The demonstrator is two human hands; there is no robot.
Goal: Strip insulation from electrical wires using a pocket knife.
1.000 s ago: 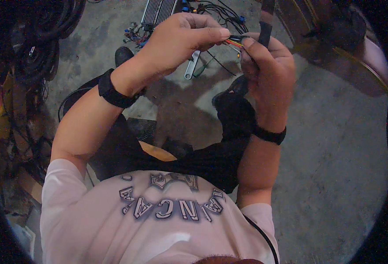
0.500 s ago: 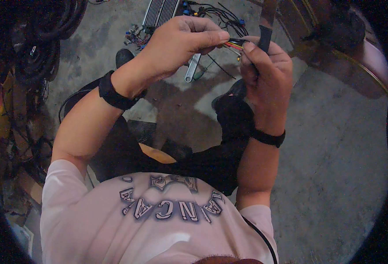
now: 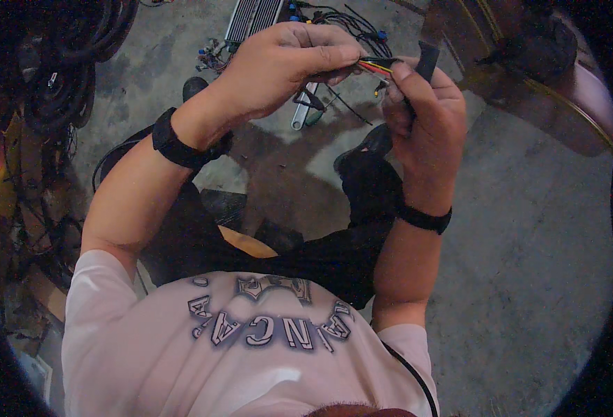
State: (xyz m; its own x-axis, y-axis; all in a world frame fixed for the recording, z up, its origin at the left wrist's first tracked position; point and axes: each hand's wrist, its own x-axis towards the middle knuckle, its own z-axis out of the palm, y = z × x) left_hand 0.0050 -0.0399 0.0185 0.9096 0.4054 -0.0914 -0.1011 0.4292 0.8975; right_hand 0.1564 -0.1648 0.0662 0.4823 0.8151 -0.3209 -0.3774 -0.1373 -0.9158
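Several thin wires [image 3: 377, 67], among them black, red and yellow, stretch between my two hands above the floor. My left hand [image 3: 313, 59] is closed, pinching one end of them between thumb and fingers. On the other side, my right hand [image 3: 428, 104] grips the wires between thumb and forefinger. A flat black piece [image 3: 427, 60], perhaps a tool's handle, sticks up from between the right hand's fingers; its kind is not clear. What lies inside the left hand's curled fingers is hidden.
On the concrete floor beyond my hands lie a finned silver metal box [image 3: 253, 21], black cables [image 3: 351, 24] with blue connectors and a silver bar-like tool [image 3: 299, 117]. Coiled black hoses [image 3: 77, 62] are at the left. A rounded brownish panel [image 3: 563, 104] is at the right.
My right hand has shifted slightly right, and the black piece in it has tilted, with its longer brown upper part no longer showing. The left hand has barely moved and both still pinch the wires.
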